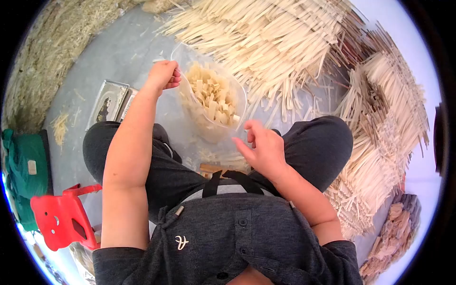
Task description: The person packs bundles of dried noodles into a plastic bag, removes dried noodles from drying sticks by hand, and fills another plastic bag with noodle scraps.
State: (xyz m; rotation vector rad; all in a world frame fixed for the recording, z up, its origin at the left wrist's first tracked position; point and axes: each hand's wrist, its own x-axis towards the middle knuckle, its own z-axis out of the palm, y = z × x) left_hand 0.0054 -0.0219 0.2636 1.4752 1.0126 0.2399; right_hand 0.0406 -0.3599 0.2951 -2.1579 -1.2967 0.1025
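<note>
A clear plastic bag [192, 107] stands on the floor between my knees. Inside it is a heap of short, pale, flat pieces [216, 97] that look like wood or bamboo. My left hand [165, 76] is closed at the bag's upper left rim, its fingers curled round the plastic edge. Close to the bag's lower right rim is my right hand [263, 148], with thumb and fingers apart and nothing between them. Whether a fingertip brushes the plastic there, I cannot tell.
Long pale strips [266, 38] lie in a big pile beyond the bag, with another pile [365, 156] at right. A metal tray [108, 102] lies left of the bag. A red chair [61, 218] and a green bag [28, 171] stand at left. Brownish pieces [392, 237] are stacked lower right.
</note>
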